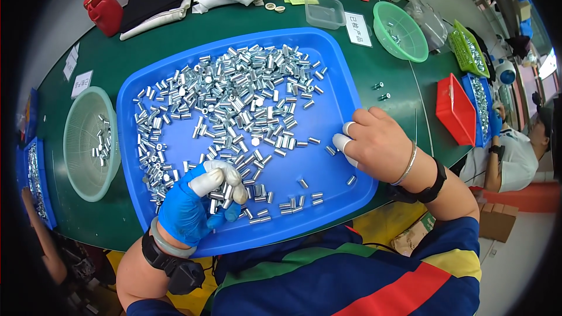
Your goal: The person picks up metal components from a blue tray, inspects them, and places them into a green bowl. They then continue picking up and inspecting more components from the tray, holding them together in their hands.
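Observation:
A large blue tray (319,178) holds a heap of short, shiny metal cylinders (240,82), thickest at the back and left. My left hand (184,210), in a blue glove with white fingertip covers, is closed around several metal cylinders (221,194) above the tray's front left. At the tray's right side is my right hand (379,145), bare except for white finger covers. Its fingers are curled together over the inner edge, and whatever they may hold is hidden. One loose cylinder (331,150) lies just beside those fingertips.
A pale green basket (73,140) with some cylinders stands left; another green basket (404,47) stands back right. Two cylinders lie on the green table (404,82) beyond my right hand. A red bin (453,108) is farther right. Co-workers are at both sides.

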`<state>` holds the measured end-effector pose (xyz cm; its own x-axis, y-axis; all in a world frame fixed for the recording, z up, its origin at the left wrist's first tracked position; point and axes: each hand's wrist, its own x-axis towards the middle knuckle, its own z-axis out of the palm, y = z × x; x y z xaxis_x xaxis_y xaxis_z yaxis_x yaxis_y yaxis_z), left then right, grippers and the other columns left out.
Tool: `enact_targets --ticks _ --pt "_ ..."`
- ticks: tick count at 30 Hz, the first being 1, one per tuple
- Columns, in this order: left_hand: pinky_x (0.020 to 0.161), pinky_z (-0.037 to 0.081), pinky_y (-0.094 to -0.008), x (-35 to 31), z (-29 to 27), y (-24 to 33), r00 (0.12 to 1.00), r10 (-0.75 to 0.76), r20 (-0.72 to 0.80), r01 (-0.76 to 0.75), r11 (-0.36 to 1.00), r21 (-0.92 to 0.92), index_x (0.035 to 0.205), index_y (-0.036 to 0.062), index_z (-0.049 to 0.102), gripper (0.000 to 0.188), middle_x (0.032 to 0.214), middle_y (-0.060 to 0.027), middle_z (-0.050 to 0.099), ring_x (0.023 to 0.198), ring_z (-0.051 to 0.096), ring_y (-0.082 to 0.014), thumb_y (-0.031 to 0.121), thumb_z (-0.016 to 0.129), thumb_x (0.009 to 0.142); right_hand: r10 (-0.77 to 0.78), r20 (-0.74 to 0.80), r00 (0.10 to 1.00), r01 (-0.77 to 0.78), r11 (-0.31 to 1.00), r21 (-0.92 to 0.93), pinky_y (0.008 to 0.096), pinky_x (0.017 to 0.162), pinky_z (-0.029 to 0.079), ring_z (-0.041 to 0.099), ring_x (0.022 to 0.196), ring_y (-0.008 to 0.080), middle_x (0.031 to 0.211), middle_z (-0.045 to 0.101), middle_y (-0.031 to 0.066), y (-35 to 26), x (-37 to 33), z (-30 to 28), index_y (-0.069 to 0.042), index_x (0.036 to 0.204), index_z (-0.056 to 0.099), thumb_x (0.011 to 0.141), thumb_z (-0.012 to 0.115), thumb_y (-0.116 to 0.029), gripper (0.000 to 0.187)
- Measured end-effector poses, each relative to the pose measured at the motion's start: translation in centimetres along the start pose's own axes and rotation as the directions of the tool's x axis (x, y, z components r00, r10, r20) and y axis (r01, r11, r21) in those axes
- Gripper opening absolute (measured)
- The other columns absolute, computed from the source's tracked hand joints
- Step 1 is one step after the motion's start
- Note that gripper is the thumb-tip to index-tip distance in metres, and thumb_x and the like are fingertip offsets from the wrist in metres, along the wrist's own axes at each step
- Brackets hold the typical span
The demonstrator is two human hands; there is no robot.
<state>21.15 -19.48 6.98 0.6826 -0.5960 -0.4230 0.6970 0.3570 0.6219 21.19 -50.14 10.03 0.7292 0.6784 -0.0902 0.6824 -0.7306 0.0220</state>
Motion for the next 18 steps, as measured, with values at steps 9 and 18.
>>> enact_targets --ticks 9,18 --pt "0.057 0.045 -0.0262 0.1 -0.6 0.0 0.998 0.024 0.059 -0.026 0.999 0.031 0.089 0.0046 0.058 0.022 0.078 -0.0109 0.061 0.067 0.056 -0.0177 0.024 0.047 0.088 -0.081 0.001 0.997 0.081 0.996 -0.030 0.0313 0.065 0.041 0.051 0.072 0.0204 0.067 0.052 0.0018 0.1 0.5 0.2 -0.008 0.081 0.064 0.064 0.066 -0.013 0.019" --pt "0.050 0.042 -0.0211 -0.1 -0.7 -0.1 1.000 -0.005 0.018 0.004 0.998 0.058 0.091 0.0059 0.059 0.022 0.080 -0.0089 0.062 0.063 0.055 -0.0130 0.024 0.048 0.087 0.200 0.084 0.976 -0.211 0.966 0.147 0.0379 0.058 0.046 0.054 0.061 0.0280 0.062 0.054 0.0090 -1.9 2.2 -0.1 -0.005 0.070 0.059 0.068 0.062 -0.013 0.009"
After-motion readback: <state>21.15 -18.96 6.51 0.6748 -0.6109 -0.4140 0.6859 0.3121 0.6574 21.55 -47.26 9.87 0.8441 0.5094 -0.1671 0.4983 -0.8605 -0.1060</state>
